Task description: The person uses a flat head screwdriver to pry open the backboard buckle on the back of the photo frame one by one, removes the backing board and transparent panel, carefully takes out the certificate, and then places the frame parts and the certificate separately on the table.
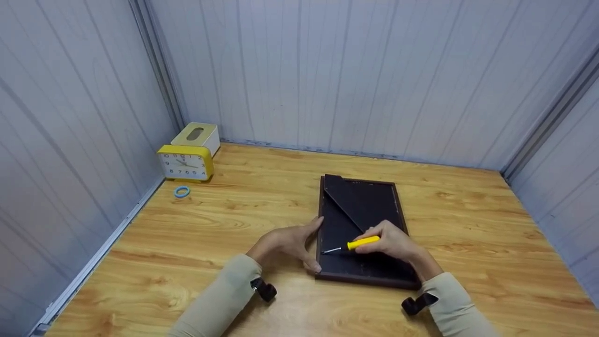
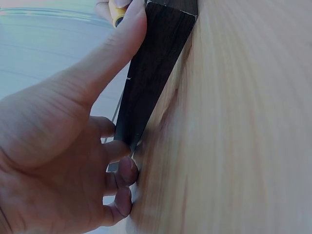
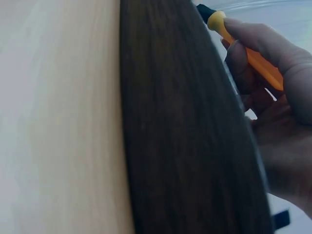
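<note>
A dark picture frame (image 1: 367, 279) lies back side up on the table, its near edge towards me. The stand flap (image 1: 346, 202) slants across its back from the far left corner. In my right hand (image 1: 394, 242) I grip a screwdriver (image 1: 363, 242) by its yellow handle, which looks orange in the right wrist view. The metal tip points left, right at the frame's left edge. My left hand (image 1: 291, 242) touches that edge from outside, thumb by the near corner and fingers farther along. In the left wrist view, the left fingers (image 2: 117, 151) bend loosely against the frame's side.
At the back left stands a yellow clock (image 1: 185, 164) in front of a tissue box (image 1: 206, 135). A small blue ring (image 1: 181, 192) lies near the clock. White panel walls (image 1: 299, 70) close off the wooden table (image 1: 224, 206) at the back and both sides.
</note>
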Motion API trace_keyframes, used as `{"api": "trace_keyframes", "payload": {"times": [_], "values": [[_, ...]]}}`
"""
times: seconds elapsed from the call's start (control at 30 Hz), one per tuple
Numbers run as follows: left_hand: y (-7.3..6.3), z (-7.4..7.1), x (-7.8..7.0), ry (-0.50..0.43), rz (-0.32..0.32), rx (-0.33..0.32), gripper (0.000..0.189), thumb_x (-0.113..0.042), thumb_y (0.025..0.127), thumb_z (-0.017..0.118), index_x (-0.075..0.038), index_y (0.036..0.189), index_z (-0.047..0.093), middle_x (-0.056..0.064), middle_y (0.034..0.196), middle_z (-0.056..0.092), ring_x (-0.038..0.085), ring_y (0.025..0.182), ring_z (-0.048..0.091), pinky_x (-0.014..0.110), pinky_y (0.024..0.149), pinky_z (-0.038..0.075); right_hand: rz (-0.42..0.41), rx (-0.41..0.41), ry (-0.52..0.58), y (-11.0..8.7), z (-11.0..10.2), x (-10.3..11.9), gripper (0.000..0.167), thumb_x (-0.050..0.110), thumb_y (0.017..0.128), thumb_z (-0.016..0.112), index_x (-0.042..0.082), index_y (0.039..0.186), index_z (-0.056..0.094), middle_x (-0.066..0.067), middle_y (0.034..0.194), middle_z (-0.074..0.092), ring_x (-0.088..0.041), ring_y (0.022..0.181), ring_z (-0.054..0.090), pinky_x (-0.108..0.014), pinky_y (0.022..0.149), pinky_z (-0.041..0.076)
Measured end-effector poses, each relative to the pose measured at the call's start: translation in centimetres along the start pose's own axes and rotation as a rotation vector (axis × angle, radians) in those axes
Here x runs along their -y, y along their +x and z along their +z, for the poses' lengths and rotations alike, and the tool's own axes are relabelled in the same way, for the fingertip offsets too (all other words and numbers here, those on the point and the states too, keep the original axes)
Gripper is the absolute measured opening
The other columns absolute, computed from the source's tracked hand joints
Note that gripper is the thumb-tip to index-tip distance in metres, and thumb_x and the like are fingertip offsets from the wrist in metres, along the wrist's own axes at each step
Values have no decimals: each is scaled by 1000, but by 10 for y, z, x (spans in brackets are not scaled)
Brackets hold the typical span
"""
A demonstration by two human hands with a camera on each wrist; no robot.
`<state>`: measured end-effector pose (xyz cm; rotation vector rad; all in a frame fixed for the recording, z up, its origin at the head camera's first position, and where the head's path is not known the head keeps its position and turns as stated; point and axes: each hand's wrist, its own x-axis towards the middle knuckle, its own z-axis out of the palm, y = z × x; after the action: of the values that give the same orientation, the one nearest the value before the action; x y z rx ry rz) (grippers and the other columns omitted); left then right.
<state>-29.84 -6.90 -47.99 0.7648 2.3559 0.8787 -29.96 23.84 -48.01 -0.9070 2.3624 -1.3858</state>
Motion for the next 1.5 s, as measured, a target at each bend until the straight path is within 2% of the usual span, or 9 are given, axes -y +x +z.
{"api": "trace_keyframes", "payload": {"times": [0.17,0.47,0.63,0.73,0.9,1.07,1.27,1.37,1.5], "values": [[-1,3,1,-3,-8,12,135,-43,68,92,-18,162,-1,9,167,-2,20,150,9,35,120,15,33,-34,9,-1,8,20,22,20,82,84,9,101,81,-6,91,76,-14,71,64,-23,62,53],[0,3,2,6,-20,21,136,-46,68,92,-18,162,-2,8,167,-4,21,151,7,36,120,14,27,-100,-40,5,22,59,19,21,85,82,9,99,80,-4,89,75,-14,69,59,-23,62,51],[0,-1,0,5,-11,20,135,-44,68,92,-17,162,-2,9,167,-5,21,151,5,36,120,13,23,-145,-99,9,28,72,16,25,85,82,12,95,81,-1,84,74,-12,59,52,-21,54,44],[1,-3,-1,10,-12,22,135,-43,69,92,-17,162,-2,8,167,-4,20,151,5,36,120,12,18,-154,-147,12,32,80,14,26,86,81,14,93,80,2,82,72,-10,58,52,-22,54,45],[2,-3,-2,43,-2,29,135,-47,69,90,-16,162,-2,9,166,-3,21,151,7,37,120,13,19,-139,-225,21,37,95,8,22,88,79,14,86,79,0,73,70,-9,53,50,-22,51,45],[2,-3,-1,43,-9,29,135,-45,69,91,-15,162,-3,11,166,-4,23,150,8,38,120,15,32,-98,-290,35,42,110,16,20,89,78,9,77,76,-7,65,69,-7,47,46,-21,48,40],[2,-4,-1,29,44,32,133,-41,72,91,-8,161,-2,16,165,-4,23,150,8,37,120,15,46,-71,-324,46,46,119,19,17,89,77,7,74,75,-7,64,69,-7,46,48,-21,47,41],[2,-5,1,26,49,33,134,-42,70,92,-14,162,-2,13,166,-3,22,150,11,38,120,16,52,-66,-335,49,49,122,15,17,89,77,9,76,75,-2,61,66,-6,45,47,-21,47,40],[2,-6,3,7,53,29,137,-43,68,93,-25,162,-4,9,166,8,18,146,22,38,119,19,43,-51,-362,54,51,125,14,16,89,77,10,77,73,5,57,59,-7,46,45,-22,47,39]]}}
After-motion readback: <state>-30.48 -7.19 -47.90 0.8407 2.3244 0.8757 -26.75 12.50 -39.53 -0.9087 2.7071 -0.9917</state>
